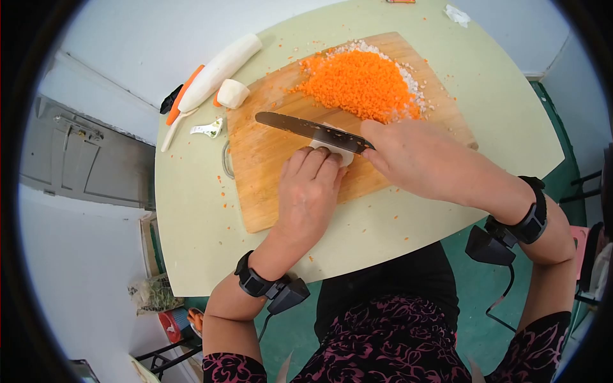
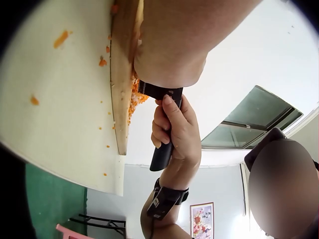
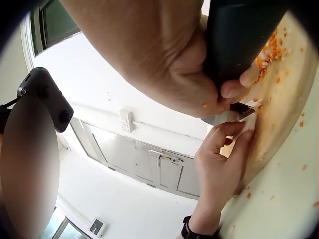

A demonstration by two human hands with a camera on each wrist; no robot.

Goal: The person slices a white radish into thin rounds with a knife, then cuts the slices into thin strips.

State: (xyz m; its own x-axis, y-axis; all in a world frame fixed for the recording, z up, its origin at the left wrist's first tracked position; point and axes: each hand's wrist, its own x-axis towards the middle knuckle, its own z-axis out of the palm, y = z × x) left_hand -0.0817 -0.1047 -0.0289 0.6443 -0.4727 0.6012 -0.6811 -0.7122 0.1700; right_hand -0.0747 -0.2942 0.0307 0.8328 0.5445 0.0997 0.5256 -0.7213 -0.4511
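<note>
My right hand point(image 1: 421, 156) grips the black handle point(image 2: 162, 157) of a kitchen knife point(image 1: 300, 127), whose blade points left across the board. Bits of food cling to the dark blade. Under its edge lies a white piece of radish point(image 1: 343, 155), flat on the wooden cutting board point(image 1: 268, 185). The left hand point(image 1: 311, 191) holds that piece with curled fingertips close beside the blade; in the right wrist view its thumb and fingers pinch the piece. Beyond the knife spreads a heap of finely diced carrot point(image 1: 361, 83), with white dice point(image 1: 418, 96) along its far edge.
Left of the board lie a long peeled white radish point(image 1: 220, 70), an orange carrot point(image 1: 184, 96) behind it, a short white chunk point(image 1: 232, 94) and a white spoon point(image 1: 207, 129). A crumpled tissue point(image 1: 457, 16) sits at the table's far edge. Orange crumbs dot the pale green table point(image 1: 198, 210).
</note>
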